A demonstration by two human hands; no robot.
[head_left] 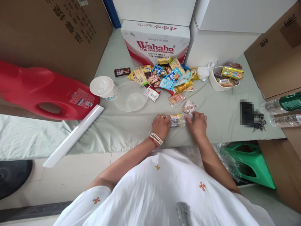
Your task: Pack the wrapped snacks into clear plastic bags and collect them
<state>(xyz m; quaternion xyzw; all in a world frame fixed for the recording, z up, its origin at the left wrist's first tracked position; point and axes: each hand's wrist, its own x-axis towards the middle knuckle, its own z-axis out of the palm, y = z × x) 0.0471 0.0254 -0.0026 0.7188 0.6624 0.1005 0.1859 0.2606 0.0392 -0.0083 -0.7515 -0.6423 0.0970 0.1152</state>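
Note:
My left hand point(161, 124) and my right hand point(198, 123) rest on the pale green cloth point(117, 125), both closed on the ends of one clear snack packet point(177, 120) with yellow and dark contents. A bead bracelet and a red string circle my left wrist. Just beyond my hands lie a round-printed packet point(188, 107) and a pinkish packet point(176, 98). Farther back is a heap of several coloured snack packets point(164, 77).
A clear plastic bowl point(131, 96) and a white cup point(103, 87) stand left of the heap. A white bowl point(217, 84) with packets sits at right. Also here: a Wahaha carton point(155, 40), a red jug point(42, 91), a white tube point(75, 134), plastic bottles point(282, 105), keys point(257, 122), a green stool point(249, 161).

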